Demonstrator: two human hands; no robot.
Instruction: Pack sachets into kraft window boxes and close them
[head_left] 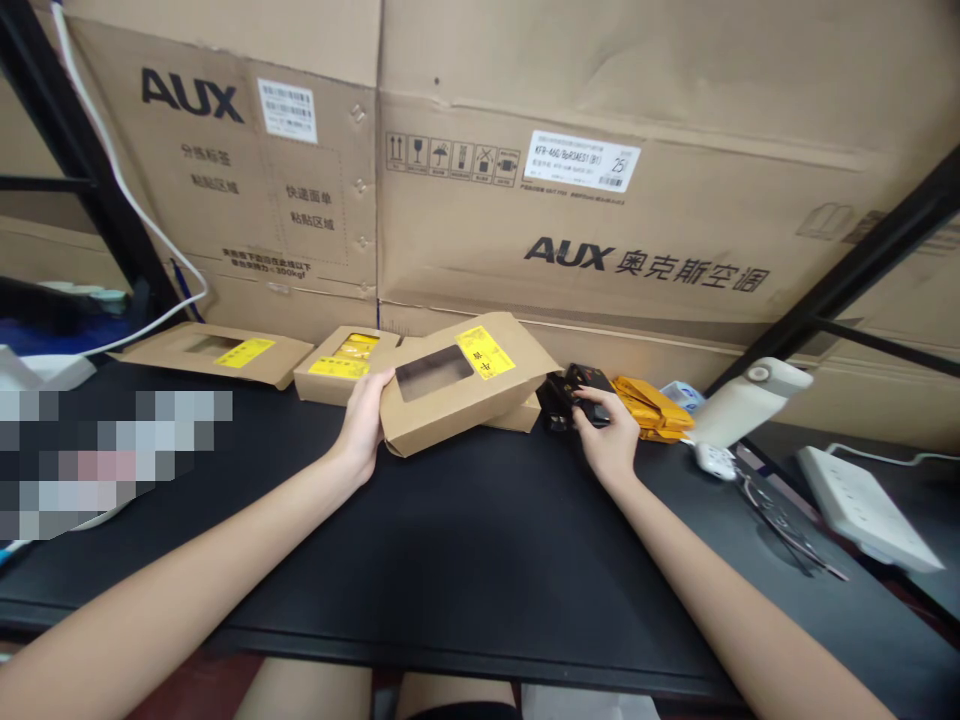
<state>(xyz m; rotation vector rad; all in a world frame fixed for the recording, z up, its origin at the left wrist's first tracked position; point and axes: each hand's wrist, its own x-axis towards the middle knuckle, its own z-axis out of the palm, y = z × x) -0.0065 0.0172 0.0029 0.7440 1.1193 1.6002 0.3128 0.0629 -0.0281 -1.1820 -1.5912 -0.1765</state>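
My left hand [364, 425] grips the left end of a kraft cardboard box [427, 415] that has a cut-out window and a yellow label. The box is tilted and held over the black table. On its right, my right hand [609, 435] has its fingers closed on a small black packet [589, 385] beside the box's right end; its exact kind is hard to make out. Behind the held box, part of another kraft box [517, 414] shows. Orange-yellow packets [651, 405] lie just right of my right hand.
A flat kraft box [157, 350] and a box with yellow packets inside [311, 385] stand at the back left. At right are a cream bottle [761, 400], a white earphone case [715, 460], glasses [780, 525] and a power strip [862, 505]. Large AUX cartons [465, 230] form the back.
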